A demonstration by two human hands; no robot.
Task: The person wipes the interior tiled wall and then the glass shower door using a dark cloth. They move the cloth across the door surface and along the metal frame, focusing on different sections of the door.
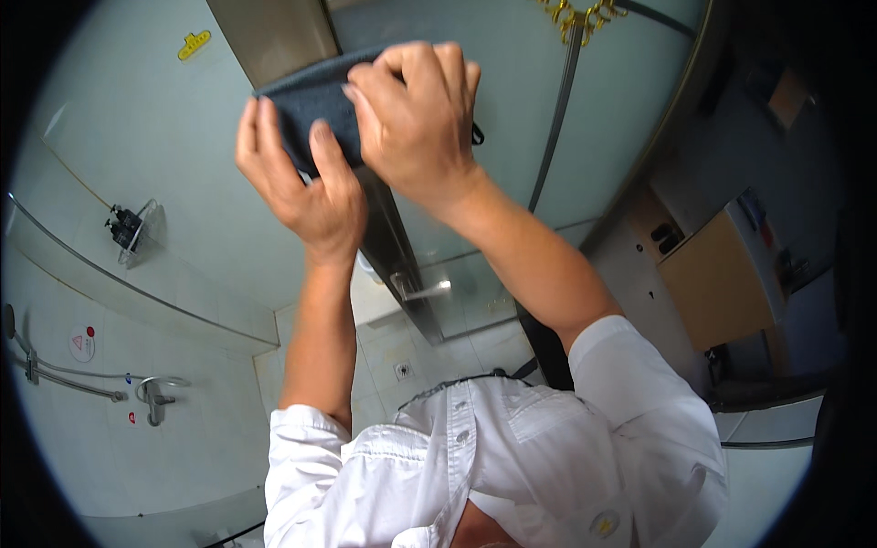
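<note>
A folded dark blue-grey cloth [312, 113] is held up in front of me, against a brushed metal door frame [284, 34]. My right hand [418, 109] grips its right part with bent fingers, and a small black loop [477, 133] sticks out beside the wrist. At the cloth's left end, my left hand [305, 178] has its thumb on the near face and its fingertips at the edge. Below the hands, the dark metal upright [387, 226] runs down to a lever door handle [421, 289].
A frosted glass panel [507, 89] with gold hooks [582, 17] stands to the right. Leftward are a corner rack [140, 229] with dark pump bottles, a curved rail [137, 284] and a shower mixer [154, 397]. A wooden cabinet [716, 281] stands far right. The tiled floor has a drain [403, 370].
</note>
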